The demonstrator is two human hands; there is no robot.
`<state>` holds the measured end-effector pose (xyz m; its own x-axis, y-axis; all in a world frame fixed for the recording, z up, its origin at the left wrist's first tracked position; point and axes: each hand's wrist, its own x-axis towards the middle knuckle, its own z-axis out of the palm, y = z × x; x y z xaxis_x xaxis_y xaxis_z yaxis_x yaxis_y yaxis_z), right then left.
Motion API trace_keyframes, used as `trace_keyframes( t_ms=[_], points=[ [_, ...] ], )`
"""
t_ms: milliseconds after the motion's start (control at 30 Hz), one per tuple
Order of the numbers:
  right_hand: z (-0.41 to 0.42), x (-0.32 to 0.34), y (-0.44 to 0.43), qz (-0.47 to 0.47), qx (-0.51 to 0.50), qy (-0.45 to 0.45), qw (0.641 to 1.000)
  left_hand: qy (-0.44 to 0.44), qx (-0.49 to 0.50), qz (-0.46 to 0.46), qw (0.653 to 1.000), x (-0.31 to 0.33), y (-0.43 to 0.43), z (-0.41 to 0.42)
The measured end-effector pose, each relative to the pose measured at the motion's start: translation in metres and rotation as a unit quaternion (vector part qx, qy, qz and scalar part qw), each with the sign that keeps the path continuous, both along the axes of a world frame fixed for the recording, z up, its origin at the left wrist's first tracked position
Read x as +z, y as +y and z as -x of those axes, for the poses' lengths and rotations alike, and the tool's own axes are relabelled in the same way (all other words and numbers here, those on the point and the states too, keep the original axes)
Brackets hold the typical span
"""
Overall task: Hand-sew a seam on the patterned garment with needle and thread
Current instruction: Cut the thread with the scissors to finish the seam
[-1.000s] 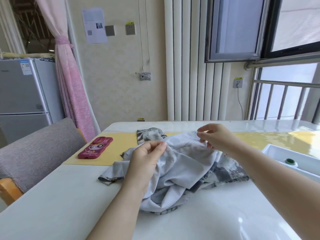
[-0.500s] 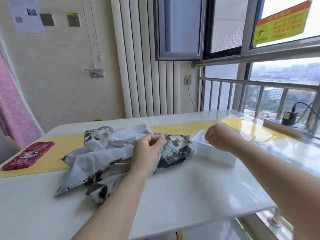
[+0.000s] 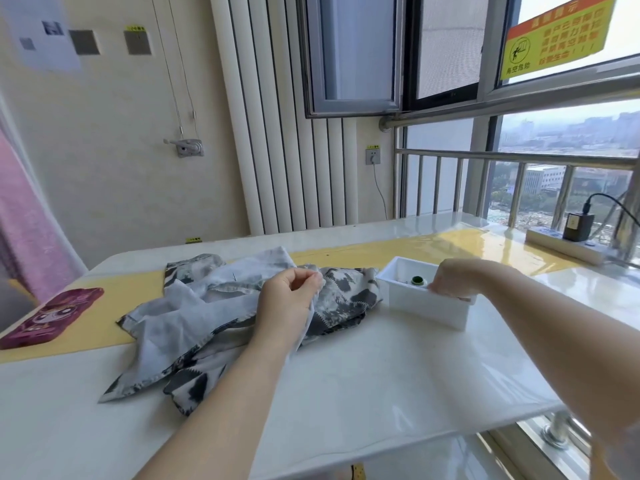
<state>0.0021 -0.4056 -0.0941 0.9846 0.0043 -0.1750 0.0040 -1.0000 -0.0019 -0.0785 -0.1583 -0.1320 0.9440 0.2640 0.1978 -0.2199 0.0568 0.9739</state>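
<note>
A pink phone (image 3: 52, 317) lay face down at the far left, on a yellow runner (image 3: 114, 299) that crossed the white table (image 3: 346, 375). Just right of it, the garment (image 3: 194, 317) sat crumpled near the middle of the table, partly on the runner. Its pale inner side faced up on the left, and its grey and black print showed on the right and along the near edge.

The left hand (image 3: 289, 299) rested on the garment's right half. Its thumb and curled fingers pinched a raised fold of the pale cloth. Needle and thread were too fine to make out there.

Beside the garment, close to its right edge, stood a white box (image 3: 429, 308) with a green spool (image 3: 418, 280) inside. The right hand (image 3: 450, 280) reached into the box, knuckles up, fingers curled down behind the near wall. Whether it held anything could not be told, since the fingertips were hidden.

Farther right, near the window rail, a power strip (image 3: 554, 242) lay on the table's edge with a black charger (image 3: 576, 225) plugged into it.
</note>
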Motion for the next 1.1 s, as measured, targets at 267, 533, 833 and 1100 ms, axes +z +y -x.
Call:
trace_keyframes(
  t_ms=[267,533,833,1100],
  points=[
    [0.009,-0.007,0.021,-0.176,-0.002,0.056,0.983,0.008,-0.028,0.055,0.998,0.005,-0.001,0.004],
    [-0.006,-0.004,0.018,-0.078,0.016,-0.045,0.996,0.0,-0.006,0.019,1.0,0.01,0.003,0.01],
    [-0.001,-0.021,0.032,0.043,-0.006,-0.014,0.999,0.016,0.016,-0.037,0.999,0.01,0.004,0.009],
    [0.013,0.004,0.035,0.023,-0.002,-0.024,0.999,0.035,-0.003,0.016,0.999,0.013,0.012,0.012]
  ],
)
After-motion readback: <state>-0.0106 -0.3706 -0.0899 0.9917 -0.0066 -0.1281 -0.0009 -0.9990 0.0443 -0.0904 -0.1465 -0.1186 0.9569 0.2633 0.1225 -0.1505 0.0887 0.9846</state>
